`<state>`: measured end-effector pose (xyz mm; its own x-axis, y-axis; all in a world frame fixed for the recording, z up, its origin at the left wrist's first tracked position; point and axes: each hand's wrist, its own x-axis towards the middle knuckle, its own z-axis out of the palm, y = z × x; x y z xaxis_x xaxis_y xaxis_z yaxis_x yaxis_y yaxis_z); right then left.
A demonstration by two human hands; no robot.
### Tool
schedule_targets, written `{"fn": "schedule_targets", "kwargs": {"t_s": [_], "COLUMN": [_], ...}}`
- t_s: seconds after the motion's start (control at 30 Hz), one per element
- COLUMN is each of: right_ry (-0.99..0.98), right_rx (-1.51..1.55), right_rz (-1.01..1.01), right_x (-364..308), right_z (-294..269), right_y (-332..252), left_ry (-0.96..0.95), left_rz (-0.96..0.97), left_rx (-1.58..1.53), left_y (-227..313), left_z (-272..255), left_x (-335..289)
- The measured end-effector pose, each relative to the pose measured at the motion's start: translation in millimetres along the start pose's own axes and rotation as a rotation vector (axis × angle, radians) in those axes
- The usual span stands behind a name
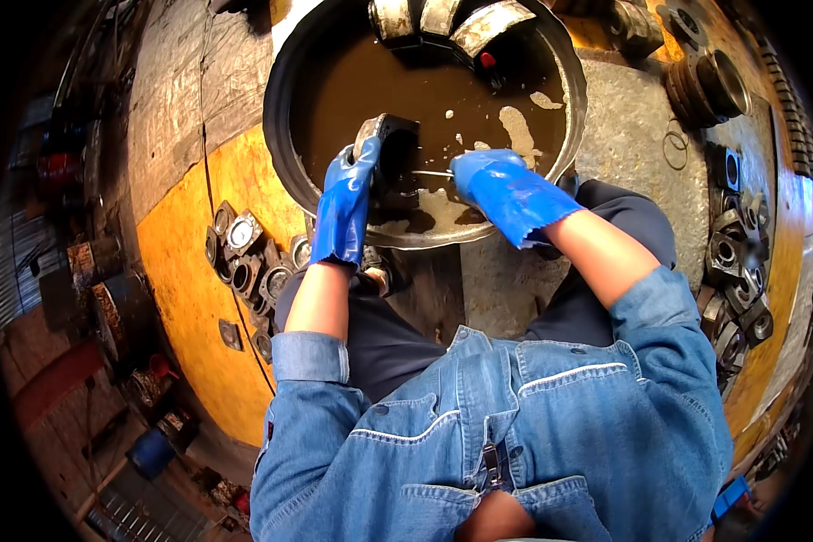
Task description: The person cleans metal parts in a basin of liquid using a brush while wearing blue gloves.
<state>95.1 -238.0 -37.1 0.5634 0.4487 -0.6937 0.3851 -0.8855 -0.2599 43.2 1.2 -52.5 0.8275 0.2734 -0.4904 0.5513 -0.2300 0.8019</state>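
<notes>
Both hands wear blue rubber gloves and work over a round dark tub [280,126] of murky brown liquid with pale foam. My left hand [348,181] grips a dark, thick metal part [396,144] by its lighter curved edge, tilted at the near left of the tub; its lower end is hard to make out. In my right hand [495,176], the fingers are closed round a thin metal rod-like tool [432,172]. The tool points left at the part; whether its tip touches is unclear, and its grip is hidden in the glove.
Several curved metal pieces [438,16] rest at the tub's far side, near a red-tipped object [488,60]. Greasy flanged parts [244,262] lie left on a yellow sheet [181,217]. More parts [741,280] and a ringed metal cylinder [718,83] stand to the right.
</notes>
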Motion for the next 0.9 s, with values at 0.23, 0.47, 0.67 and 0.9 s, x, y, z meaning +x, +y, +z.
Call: {"fn": "schedule_targets", "kwargs": {"t_s": [0.23, 0.47, 0.67, 0.9], "right_ry": [0.153, -0.062, 0.070, 0.350], "right_rx": [0.025, -0.002, -0.385, -0.523], "right_rz": [-0.167, 0.032, 0.044, -0.049], "right_x": [-13.2, -39.9, -84.9, -107.4], "right_z": [4.5, -27.2, -27.2, 14.2], "right_y": [12.0, -9.1, 27.0, 62.7], "left_ry": [-0.009, 0.040, -0.028, 0.089], "left_rz": [-0.009, 0.014, 0.094, 0.096], "left_rx": [-0.073, -0.107, -0.217, -0.144], "left_y": [25.8, 4.8, 15.2, 24.9], "left_z": [5.7, 8.3, 4.5, -4.4], "left_x": [-18.2, -6.6, -20.9, -36.4]}}
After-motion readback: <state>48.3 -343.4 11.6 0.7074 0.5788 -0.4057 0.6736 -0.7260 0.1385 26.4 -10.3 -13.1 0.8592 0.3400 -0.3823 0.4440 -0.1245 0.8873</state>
